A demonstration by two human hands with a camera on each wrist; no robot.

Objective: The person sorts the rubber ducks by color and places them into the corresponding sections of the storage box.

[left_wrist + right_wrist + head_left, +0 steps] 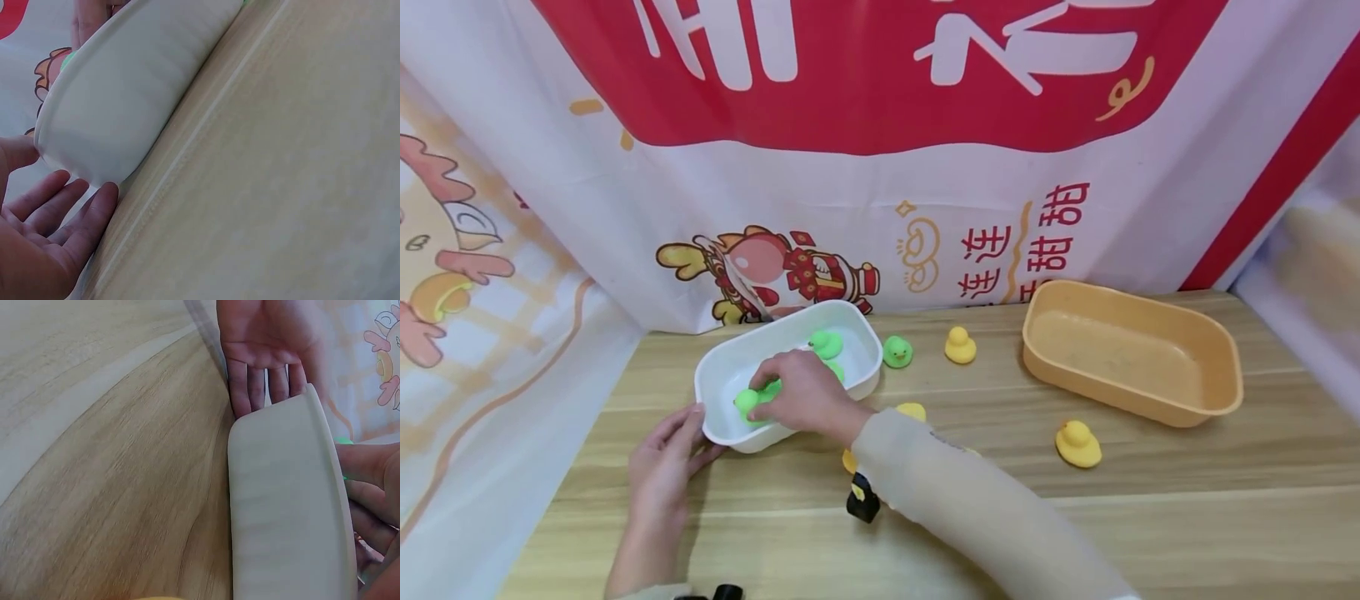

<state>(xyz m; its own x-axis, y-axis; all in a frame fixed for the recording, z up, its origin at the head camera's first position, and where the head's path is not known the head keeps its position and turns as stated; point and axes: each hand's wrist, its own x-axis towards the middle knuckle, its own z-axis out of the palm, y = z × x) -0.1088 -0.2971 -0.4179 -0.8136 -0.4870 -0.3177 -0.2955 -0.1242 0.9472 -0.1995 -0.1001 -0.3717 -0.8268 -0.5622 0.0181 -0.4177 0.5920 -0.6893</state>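
In the head view a white plastic basin (867, 383) stands on the left, with several green rubber ducks inside. My right hand (808, 392) reaches into it, thumb and fingers pinching a green rubber duck (746, 402) near its left end. Against that left end rests my left hand (658, 467). The left wrist view has the left hand's fingertips (107, 190) on the basin's end wall and its thumb at the rim. Seen from the right wrist, the left fingers lie straight along the end wall (275, 415); the basin's side hides most of the held duck.
Right of the basin sit a green duck (897, 352) and a yellow duck (960, 345). Another yellow duck (1078, 443) lies before an orange basin (1195, 408). The right sleeve (970, 500) partly covers more yellow pieces. A printed curtain (880, 192) hangs behind the wooden table (1150, 533).
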